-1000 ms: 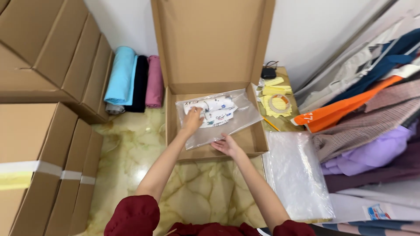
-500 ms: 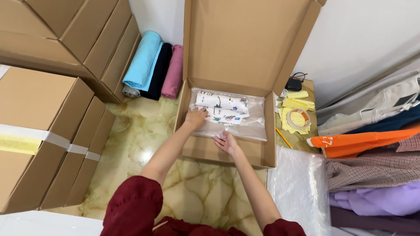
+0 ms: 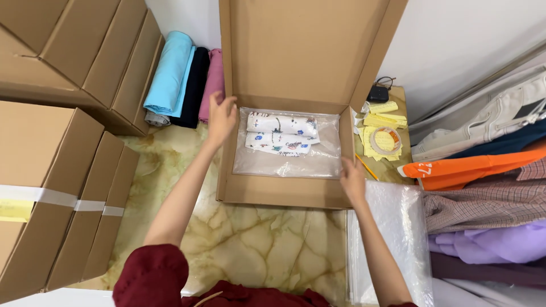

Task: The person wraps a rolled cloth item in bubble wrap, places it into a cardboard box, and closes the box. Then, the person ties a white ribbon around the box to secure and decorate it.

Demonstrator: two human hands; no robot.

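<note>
- The shallow brown cardboard box (image 3: 282,192), lid upright, sits on the marble floor (image 3: 250,244).
- Left hand (image 3: 221,117) touches its left wall, fingers spread loose.
- Right hand (image 3: 352,180) grips its right front corner.
- Inside lies a clear plastic bag of folded white printed cloth (image 3: 282,134), between both hands, untouched.

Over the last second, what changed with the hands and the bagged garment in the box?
Both hands let go of the clear bag. The left hand moved out to the cardboard box's left wall, the right hand to its right front corner. The bag stayed flat in the box, lid upright.
</note>
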